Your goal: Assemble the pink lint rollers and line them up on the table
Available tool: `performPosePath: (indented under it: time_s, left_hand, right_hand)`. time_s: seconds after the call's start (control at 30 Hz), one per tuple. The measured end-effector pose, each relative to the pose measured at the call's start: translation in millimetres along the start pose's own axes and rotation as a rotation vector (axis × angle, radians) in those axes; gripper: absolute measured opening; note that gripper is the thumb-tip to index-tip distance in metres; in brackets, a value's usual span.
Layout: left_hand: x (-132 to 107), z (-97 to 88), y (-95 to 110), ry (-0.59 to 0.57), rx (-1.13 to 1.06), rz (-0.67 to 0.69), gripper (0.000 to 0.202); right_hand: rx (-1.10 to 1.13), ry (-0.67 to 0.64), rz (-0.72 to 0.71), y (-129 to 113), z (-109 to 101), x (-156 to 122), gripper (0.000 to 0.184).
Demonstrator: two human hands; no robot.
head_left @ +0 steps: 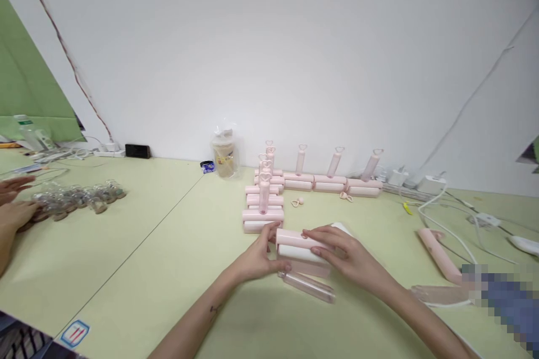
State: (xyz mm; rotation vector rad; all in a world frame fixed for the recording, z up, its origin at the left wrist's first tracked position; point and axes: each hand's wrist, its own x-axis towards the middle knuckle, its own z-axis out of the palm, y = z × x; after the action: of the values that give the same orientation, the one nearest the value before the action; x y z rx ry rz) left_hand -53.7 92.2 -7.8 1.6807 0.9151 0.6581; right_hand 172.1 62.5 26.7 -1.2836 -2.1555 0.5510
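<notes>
Both my hands hold a pink lint roller with a white roll, low over the pale green table. My left hand grips its left end with curled fingers. My right hand lies over its right side, fingers closed on the pink cover. The roller's clear pink handle sticks out toward me below it. Just behind stands a stack of finished pink rollers with upright heart-topped handles, and a row of more rollers runs along the wall.
A loose pink tube and a clear pink part lie to the right, near white cables and chargers. A wrapped cup stands by the wall. At far left, another person's hands rest by several small glass jars.
</notes>
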Motion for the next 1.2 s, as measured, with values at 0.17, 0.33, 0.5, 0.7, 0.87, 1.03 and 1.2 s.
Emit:
performPosePath:
  time_s: [0.17, 0.33, 0.5, 0.7, 0.87, 1.03, 1.2]
  left_hand:
    - [1, 0.8, -6, 0.003, 0.042, 0.076, 0.084]
    - [1, -0.4, -4, -0.002, 0.144, 0.144, 0.057]
    - [1, -0.2, -5, 0.005, 0.152, 0.153, 0.062]
    - [-3, 0.2, -5, 0.005, 0.166, 0.058, 0.077]
    - [-10, 10.3, 1, -0.055, 0.204, 0.08, 0.07]
    - [-12, 17.1, 6, -0.128, 0.291, 0.144, 0.052]
    - [-11, 16.1, 5, -0.163, 0.316, 0.17, 0.054]
  right_hand:
    - [-0.095, -0.039, -0.04, 11, 12, -5, 0.03]
    - [-0.327, 0.087, -0.089, -1, 13, -14, 0.03]
    - [-0.486, -0.159, -0.203, -19, 18, -31, 0.017]
    - [-0.264, -0.253, 0.022, -13, 15, -54, 0.012]
    - [0.275, 0.011, 0.195, -8, -30, -53, 0.025]
    - [0.407, 0.258, 0.319, -11, -44, -37, 0.031]
    - [0.437, 0.285, 0.213, -21, -31, -27, 0.023]
